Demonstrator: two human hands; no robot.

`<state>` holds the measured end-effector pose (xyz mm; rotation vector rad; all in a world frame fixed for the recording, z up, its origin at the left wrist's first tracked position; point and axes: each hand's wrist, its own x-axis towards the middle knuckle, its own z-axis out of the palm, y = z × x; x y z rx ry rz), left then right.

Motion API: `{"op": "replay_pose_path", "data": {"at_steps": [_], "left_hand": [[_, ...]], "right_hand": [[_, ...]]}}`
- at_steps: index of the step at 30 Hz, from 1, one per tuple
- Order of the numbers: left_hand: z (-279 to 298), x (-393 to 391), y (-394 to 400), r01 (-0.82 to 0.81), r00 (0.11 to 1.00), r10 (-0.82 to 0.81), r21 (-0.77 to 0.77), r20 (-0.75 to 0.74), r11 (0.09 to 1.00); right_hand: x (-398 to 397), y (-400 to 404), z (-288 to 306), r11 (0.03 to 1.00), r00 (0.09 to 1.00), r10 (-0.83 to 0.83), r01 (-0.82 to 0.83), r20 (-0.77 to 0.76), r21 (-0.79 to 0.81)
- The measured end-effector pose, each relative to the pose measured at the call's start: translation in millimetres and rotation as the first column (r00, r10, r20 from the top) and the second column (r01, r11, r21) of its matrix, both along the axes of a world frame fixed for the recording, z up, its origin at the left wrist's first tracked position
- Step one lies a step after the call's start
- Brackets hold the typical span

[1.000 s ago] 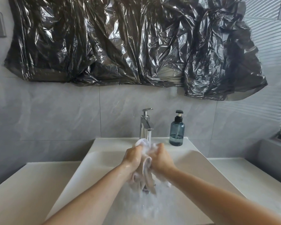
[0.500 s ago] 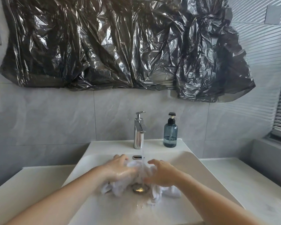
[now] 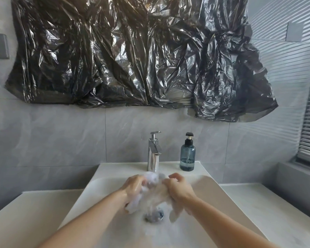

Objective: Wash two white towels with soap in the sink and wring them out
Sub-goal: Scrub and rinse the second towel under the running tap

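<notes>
Beside the faucet (image 3: pixel 153 153) and soap bottle (image 3: pixel 187 155), the left hand (image 3: pixel 133 185) and right hand (image 3: pixel 179 187) are gripping the blurred white towel (image 3: pixel 151 192), now lifted off the sink (image 3: pixel 104 194) floor.

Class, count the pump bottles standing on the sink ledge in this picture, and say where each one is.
1. The blue pump bottle stands on the back ledge of the sink, right of the tap. None seems hidden.
</notes>
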<state>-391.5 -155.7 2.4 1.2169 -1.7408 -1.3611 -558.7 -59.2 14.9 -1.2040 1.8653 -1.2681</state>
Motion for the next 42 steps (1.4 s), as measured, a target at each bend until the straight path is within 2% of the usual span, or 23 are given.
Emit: {"op": "replay_pose_path", "data": {"at_steps": [2, 3, 6, 7, 8, 10, 12, 14, 17, 19, 20, 21, 23, 26, 29, 31, 34, 36, 40, 42], "left_hand": [[6.1, -15.0, -4.4, 0.034, 0.987, -0.01, 0.153, -0.158, 0.988], [10.2, -18.9, -3.6, 0.044, 0.985, -0.014, 0.168, -0.174, 0.985], [15.0, -26.8, 11.0, -0.026, 0.976, 0.03, 0.023, -0.217, 0.999], [9.8, -28.6, 11.1, 0.014, 0.964, 0.0, 0.053, -0.266, 0.998], [7.9, -30.1, 13.7, 0.062, 0.926, -0.015, 0.111, -0.378, 0.992], [0.6, -36.2, 11.5, 0.026, 0.909, 0.036, 0.142, -0.416, 0.99], [-5.2, -38.9, 6.0, -0.11, 0.949, 0.12, 0.052, -0.29, 0.993], [-7.7, -36.1, 3.4, -0.2, 0.962, 0.191, -0.025, -0.196, 0.98], [-8.1, -26.1, 3.3, -0.133, 0.936, 0.152, 0.081, -0.317, 0.988], [-6.5, -26.5, 5.5, -0.146, 0.966, 0.137, -0.025, -0.219, 0.989], [-6.7, -27.2, 5.0, -0.191, 0.973, 0.171, -0.124, -0.157, 0.974], [-6.0, -27.5, 4.6, -0.237, 0.966, 0.218, -0.142, -0.139, 0.961], [-0.6, -27.6, 8.4, -0.227, 0.972, 0.212, -0.167, -0.099, 0.96], [-4.6, -28.0, 4.3, -0.175, 0.983, 0.167, -0.116, -0.078, 0.978], [-6.2, -30.2, 11.1, -0.16, 0.986, 0.167, -0.205, 0.016, 0.965], [-4.3, -32.9, 13.0, -0.181, 0.983, 0.185, -0.199, 0.003, 0.963], [-16.0, -32.8, -7.5, -0.144, 0.98, 0.169, -0.206, 0.107, 0.968], [-16.8, -29.0, -12.4, -0.173, 0.982, 0.182, -0.146, 0.046, 0.974], [-0.8, -28.0, 12.5, -0.217, 0.976, 0.215, -0.143, -0.03, 0.966], [-2.4, -27.8, 9.4, -0.23, 0.973, 0.227, -0.074, -0.05, 0.97]], "right_hand": [[10.5, 1.6, 8.2, 0.989, 0.997, -0.018, 0.028, 0.069, -0.145], [17.8, 3.4, 10.6, 0.979, 0.997, -0.016, 0.03, 0.072, -0.2], [45.9, 13.1, 11.7, 0.941, 0.996, 0.073, -0.053, 0.049, -0.334], [50.8, 12.0, 10.9, 0.931, 0.996, 0.089, -0.077, 0.019, -0.356], [50.2, 7.8, 10.9, 0.929, 0.998, 0.069, -0.07, -0.015, -0.364], [36.5, -7.0, 13.4, 0.93, 0.997, -0.069, 0.047, -0.047, -0.365], [26.2, -14.9, 16.6, 0.91, 0.984, -0.179, 0.158, -0.019, -0.384], [33.4, -18.6, 7.2, 0.913, 0.99, -0.139, 0.119, -0.024, -0.39], [50.5, -15.2, -10.4, 0.926, 0.996, 0.025, -0.056, -0.088, -0.374], [39.5, -18.8, -4.4, 0.931, 0.996, 0.004, -0.038, -0.094, -0.363], [31.4, -20.6, 1.6, 0.933, 0.997, -0.035, 0.009, -0.066, -0.36], [26.6, -21.5, 5.3, 0.938, 0.997, -0.077, 0.063, -0.027, -0.342], [28.6, -20.1, -1.1, 0.94, 0.996, -0.088, 0.082, -0.003, -0.332], [43.7, -14.0, -20.0, 0.956, 0.995, 0.012, -0.041, -0.1, -0.29], [27.2, -22.3, -4.5, 0.98, 0.992, -0.082, 0.063, -0.091, -0.191], [21.5, -24.5, -1.9, 0.978, 0.986, -0.133, 0.115, -0.099, -0.174], [39.7, -11.6, -15.6, 0.973, 0.982, -0.016, -0.029, -0.189, -0.229], [44.4, -8.1, -14.2, 0.968, 0.976, 0.044, -0.095, -0.214, -0.233], [30.4, -23.2, 1.3, 0.977, 0.987, -0.081, 0.052, -0.136, -0.205], [37.9, -16.3, -8.3, 0.971, 0.988, -0.064, 0.029, -0.14, -0.238]]}}
